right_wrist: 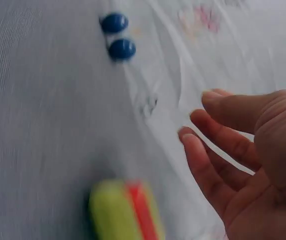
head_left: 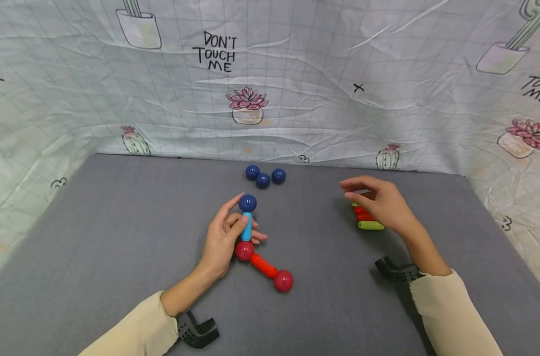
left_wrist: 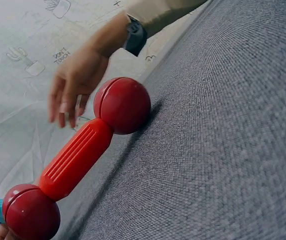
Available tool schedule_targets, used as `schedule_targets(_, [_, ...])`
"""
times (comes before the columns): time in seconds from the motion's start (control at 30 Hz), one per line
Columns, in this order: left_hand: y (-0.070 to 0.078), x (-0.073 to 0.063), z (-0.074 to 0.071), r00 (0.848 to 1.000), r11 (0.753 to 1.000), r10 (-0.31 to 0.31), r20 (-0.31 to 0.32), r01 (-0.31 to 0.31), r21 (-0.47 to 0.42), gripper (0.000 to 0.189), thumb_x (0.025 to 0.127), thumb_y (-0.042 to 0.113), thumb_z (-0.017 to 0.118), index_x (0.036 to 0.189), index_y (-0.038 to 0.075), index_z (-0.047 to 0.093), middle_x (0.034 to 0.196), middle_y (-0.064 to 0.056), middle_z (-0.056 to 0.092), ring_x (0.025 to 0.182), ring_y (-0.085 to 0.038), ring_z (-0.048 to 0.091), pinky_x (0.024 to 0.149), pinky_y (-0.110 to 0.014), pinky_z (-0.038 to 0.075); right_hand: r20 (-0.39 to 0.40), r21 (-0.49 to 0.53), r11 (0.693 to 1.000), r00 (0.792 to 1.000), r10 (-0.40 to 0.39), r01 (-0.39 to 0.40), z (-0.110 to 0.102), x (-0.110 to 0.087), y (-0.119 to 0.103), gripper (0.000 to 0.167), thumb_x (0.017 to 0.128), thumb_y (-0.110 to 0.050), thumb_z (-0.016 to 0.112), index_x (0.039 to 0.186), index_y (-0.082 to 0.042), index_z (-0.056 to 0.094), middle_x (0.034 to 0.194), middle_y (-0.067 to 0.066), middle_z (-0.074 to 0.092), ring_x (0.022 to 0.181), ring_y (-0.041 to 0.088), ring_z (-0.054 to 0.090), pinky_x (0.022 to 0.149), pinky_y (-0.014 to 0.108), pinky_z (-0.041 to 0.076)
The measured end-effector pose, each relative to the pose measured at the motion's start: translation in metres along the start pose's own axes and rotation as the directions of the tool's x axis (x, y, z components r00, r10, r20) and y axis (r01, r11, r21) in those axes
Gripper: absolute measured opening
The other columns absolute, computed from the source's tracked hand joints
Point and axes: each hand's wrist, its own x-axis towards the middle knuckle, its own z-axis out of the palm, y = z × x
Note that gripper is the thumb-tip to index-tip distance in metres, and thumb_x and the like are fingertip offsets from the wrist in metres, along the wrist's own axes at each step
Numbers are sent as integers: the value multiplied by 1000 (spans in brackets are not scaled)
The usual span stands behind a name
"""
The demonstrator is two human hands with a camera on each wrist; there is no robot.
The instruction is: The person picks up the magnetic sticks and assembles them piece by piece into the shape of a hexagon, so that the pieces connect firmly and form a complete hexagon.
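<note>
My left hand [head_left: 217,243] pinches a light blue rod [head_left: 247,228] between thumb and fingers. A dark blue ball [head_left: 247,203] caps the rod's far end, with a fingertip against it. At the near end a red ball [head_left: 245,251] joins it to a red rod [head_left: 263,266], which ends in a second red ball [head_left: 283,281]. Over to the right, my right hand [head_left: 381,199] hovers with loosely bent fingers above a row of red rods [head_left: 363,216] and yellow-green rods [head_left: 371,226], partly hiding them. Nothing lies between its thumb and fingers in the right wrist view.
Three dark blue balls [head_left: 263,180] sit together toward the back of the grey table [head_left: 132,237]. Behind the table's far edge hangs a white cloth [head_left: 305,113] printed with plants. Each wrist wears a black camera mount [head_left: 198,330].
</note>
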Motion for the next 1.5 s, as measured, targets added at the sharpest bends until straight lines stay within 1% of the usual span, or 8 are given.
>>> schedule_targets(0.13, [1,0,-1,1000,1000,6,-19,-6,-4,54,99,1,47,148,6,27,90,-22,55,74,-31,70,67,-43,57,-58,-62,993,993,99,-102,-12,-3,24,33,93,-29,64,121,-12,65,118,6,64,100,22,61,77,21,49])
schedule_targets(0.27, [2,0,-2,999,1000,22,-25,-22,-5,54,99,0,48,148,4,26,91,-27,54,76,-33,70,69,-46,56,-76,-136,982,990,119,-128,-18,-3,40,33,93,-28,64,121,-10,64,117,7,64,100,24,58,79,29,47])
schedule_targets(0.43, [3,1,-3,999,999,34,-26,-35,-9,51,98,0,48,145,1,27,91,-31,53,77,-34,70,69,-46,56,-44,-191,970,989,142,-148,-22,-4,52,34,94,-28,63,121,-9,65,117,11,64,102,26,54,79,40,42])
schedule_targets(0.6, [3,1,-3,999,1000,26,-35,-26,-3,47,99,2,49,141,2,29,91,-27,54,78,-33,70,68,-45,56,-10,-203,967,988,156,-154,-24,-4,55,35,94,-32,63,121,-10,65,119,11,63,101,25,54,81,39,41])
schedule_targets(0.83, [4,1,-3,999,1000,14,-48,-14,-4,46,99,2,48,141,3,29,91,-24,55,78,-32,70,69,-44,56,37,-230,963,988,152,-140,-26,-3,56,37,94,-37,62,122,-13,65,115,8,65,95,20,56,73,27,43])
schedule_targets(1.07, [3,1,-3,998,1000,4,-55,-4,-10,46,99,3,48,140,3,29,92,-28,53,78,-35,69,69,-45,56,63,-220,965,985,163,-145,-27,-4,56,36,94,-36,61,122,-14,65,117,7,64,96,20,56,71,26,45])
schedule_targets(1.33, [1,1,-1,999,1000,-17,-47,17,2,44,99,3,48,140,4,30,91,-24,54,78,-33,70,70,-44,56,59,-215,968,988,145,-129,-24,-8,59,31,95,-32,60,120,-15,67,116,8,64,91,20,57,69,24,44])
schedule_targets(1.5, [2,0,0,998,1000,-20,-54,20,-7,44,99,1,47,139,4,30,92,-27,53,78,-33,70,69,-44,56,52,-229,968,992,116,-102,-22,-9,59,28,96,-29,59,118,-14,67,113,9,65,89,20,56,68,24,43])
